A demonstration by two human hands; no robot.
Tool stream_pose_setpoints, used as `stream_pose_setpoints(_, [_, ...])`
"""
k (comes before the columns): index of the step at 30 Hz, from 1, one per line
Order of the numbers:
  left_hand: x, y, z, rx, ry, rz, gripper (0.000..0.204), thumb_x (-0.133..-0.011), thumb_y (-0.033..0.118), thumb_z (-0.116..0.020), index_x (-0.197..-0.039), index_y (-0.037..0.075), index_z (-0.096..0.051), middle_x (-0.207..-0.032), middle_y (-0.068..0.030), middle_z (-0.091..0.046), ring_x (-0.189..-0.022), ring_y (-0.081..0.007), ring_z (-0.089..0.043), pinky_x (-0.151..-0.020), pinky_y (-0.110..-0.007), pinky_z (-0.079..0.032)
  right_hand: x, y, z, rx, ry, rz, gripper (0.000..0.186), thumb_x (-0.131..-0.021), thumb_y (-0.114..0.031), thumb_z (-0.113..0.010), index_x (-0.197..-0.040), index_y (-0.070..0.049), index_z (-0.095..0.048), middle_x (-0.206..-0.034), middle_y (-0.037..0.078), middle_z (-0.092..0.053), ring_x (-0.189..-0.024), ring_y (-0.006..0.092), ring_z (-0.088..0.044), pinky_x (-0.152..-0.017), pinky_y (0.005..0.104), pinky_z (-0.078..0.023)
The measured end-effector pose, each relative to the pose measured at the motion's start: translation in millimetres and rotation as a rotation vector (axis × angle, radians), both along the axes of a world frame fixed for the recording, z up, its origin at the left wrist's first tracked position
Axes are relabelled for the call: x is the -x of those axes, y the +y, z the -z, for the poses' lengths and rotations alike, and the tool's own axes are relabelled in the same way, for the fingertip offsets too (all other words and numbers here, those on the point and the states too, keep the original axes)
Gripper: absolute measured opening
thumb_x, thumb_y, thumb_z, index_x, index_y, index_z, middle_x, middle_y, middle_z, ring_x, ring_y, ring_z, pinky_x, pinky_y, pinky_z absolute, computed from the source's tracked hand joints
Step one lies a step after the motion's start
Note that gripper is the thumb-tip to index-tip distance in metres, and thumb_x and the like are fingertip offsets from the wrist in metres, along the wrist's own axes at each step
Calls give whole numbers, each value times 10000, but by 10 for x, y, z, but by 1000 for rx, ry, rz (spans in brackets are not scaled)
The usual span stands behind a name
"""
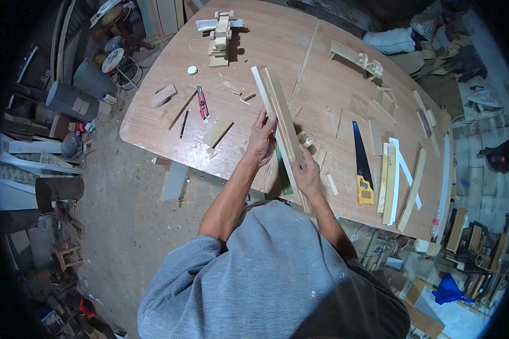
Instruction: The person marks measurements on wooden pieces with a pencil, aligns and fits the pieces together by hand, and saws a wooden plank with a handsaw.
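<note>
Tabletop (272, 35), fingers (261, 119) on pale wood (274, 93), any print illegible

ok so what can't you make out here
Head view: full outline of the straight-edged green object, partly covered by the long pale wooden length.
Head view: whether that length is one piece; seams too fine.
Head view: teeth of the black-bladed, yellow-handled saw; too small.

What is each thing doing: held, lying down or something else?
Left hand: closed on the long wood
Right hand: holding it lower down
Long wood: held, slanting
Saw: lying flat
Red knife: lying down; blade too small to tell
Pencil: lying down
</note>
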State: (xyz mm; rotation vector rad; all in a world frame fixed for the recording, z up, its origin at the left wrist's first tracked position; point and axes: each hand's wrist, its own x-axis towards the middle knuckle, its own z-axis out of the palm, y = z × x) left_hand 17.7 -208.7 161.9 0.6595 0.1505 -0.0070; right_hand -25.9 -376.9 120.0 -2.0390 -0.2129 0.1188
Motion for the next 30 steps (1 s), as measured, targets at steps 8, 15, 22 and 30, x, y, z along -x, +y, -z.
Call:
stream_pose_setpoints(8, [108, 436, 363, 22, -59, 196, 476, -894, 164, -670, -1288, 28, -440, -1046, -75, -618, -958, -166, -647, -826, -349, -586, 110, 87, -173, 36, 22, -95, 504, -919, -164, -633, -1352, 31, -463, -1212, 200, -609, -1101, 221, -599, -909, 350, -493])
stream_pose_setpoints(15, [295, 593, 372, 170, -114, 226, 511, -881, 192, -683, -1298, 25, -440, -1138, -115, -607, -1051, -216, -629, -925, -374, -544, 316, 359, -531, 147, -48, -98, 547, -838, -181, -698, -1287, 68, -509, -1154, 263, -622, -1071, 312, -627, -905, 374, -492])
stream_pose_setpoints(22, [280, 920, 422, 159, -170, 332, 634, -857, 261, -703, -1360, 26, -398, -1300, -189, -540, -1199, -278, -558, -994, -444, -493, 478, 521, -562, 219, -125, -5, 557, -774, -154, -746, -1244, 68, -545, -1137, 273, -621, -1046, 361, -635, -880, 391, -500])
stream_pose_setpoints(30, [262, 1126, 331, 13, -142, 38, 690, -920, 243, -630, -1435, 108, -192, -1374, -201, -480, -1205, -363, -548, -913, -506, -534, 605, 547, -443, 375, -288, -32, 540, -750, -121, -755, -1224, 53, -565, -1095, 247, -623, -1002, 385, -622, -858, 406, -498])
